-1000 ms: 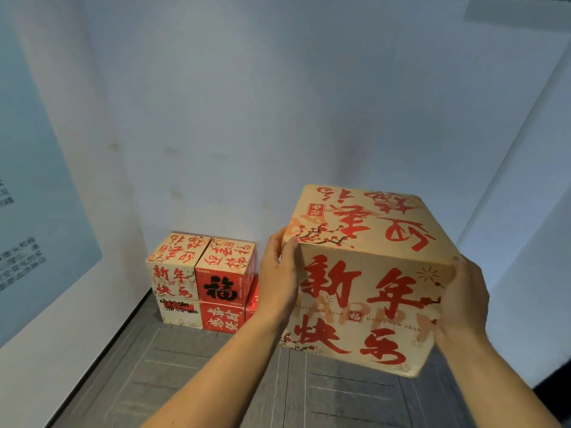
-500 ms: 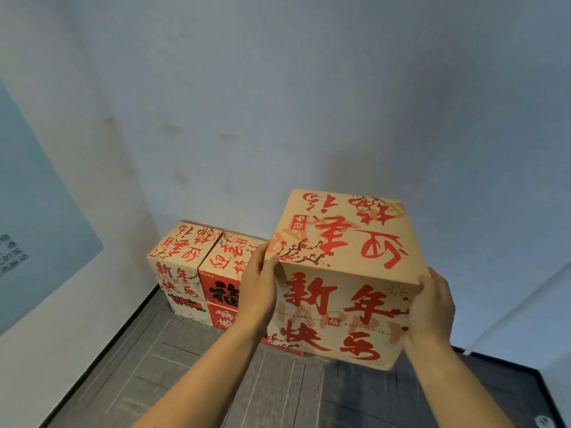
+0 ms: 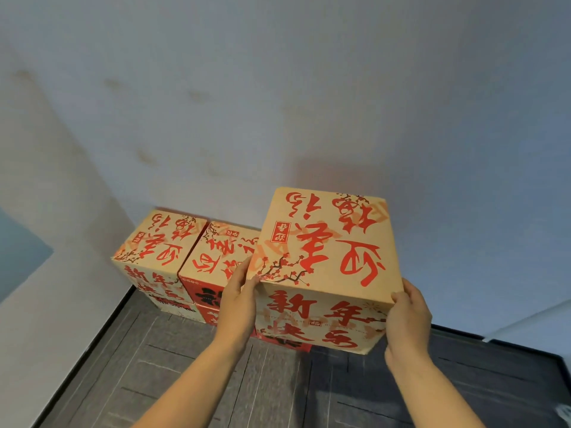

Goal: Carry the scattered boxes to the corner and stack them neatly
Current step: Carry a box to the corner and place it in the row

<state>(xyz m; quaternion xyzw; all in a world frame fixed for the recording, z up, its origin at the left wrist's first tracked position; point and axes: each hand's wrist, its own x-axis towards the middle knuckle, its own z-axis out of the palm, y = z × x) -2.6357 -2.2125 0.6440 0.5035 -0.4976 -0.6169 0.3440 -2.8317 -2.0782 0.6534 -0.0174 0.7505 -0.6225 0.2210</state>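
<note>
I hold a tan cardboard box with red calligraphy between both hands, raised above the floor. My left hand presses its left side and my right hand presses its right side. Behind it, in the corner, stands a stack of like boxes: a tan one at the left against the wall, a tan-topped one with a red front beside it, and lower boxes beneath them. A red box edge shows under the held box, which hides the rest of the stack's right part.
Pale walls meet at the corner behind the stack. The floor is dark grey planks with a black skirting line. A white panel juts in at the right.
The corner stack has come nearer and larger in view. The held box has moved forward and now overlaps the stack's right side. Both hands keep the same grip.
</note>
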